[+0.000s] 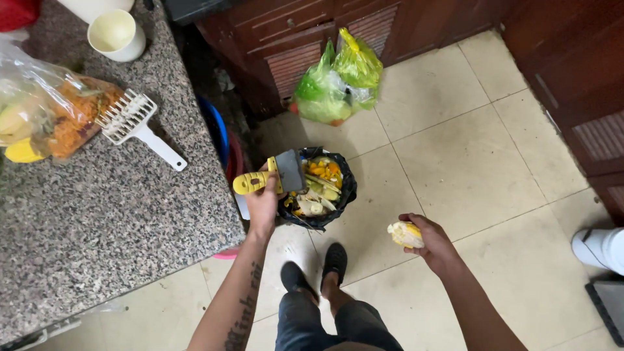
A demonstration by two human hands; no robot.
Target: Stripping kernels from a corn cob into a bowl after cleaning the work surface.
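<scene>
My left hand [262, 198] grips a yellow-handled peeler [273, 175] with a grey head, held just over the rim of a black-lined waste bin [348, 185] full of yellow and pale fruit peelings [317, 188]. My right hand [429, 237] holds a partly peeled yellow fruit piece [405, 234] out to the right of the bin, above the tiled floor. My feet in black shoes [315, 270] stand just in front of the bin.
A speckled granite counter [110, 221] fills the left, bearing a white comb-like slicer tool [136, 123], a clear bag of shredded orange and yellow food [45, 114] and a cream cup [118, 36]. Green plastic bags [335, 81] lean against dark wooden cabinets [292, 39]. A white container [599, 248] sits at the right edge.
</scene>
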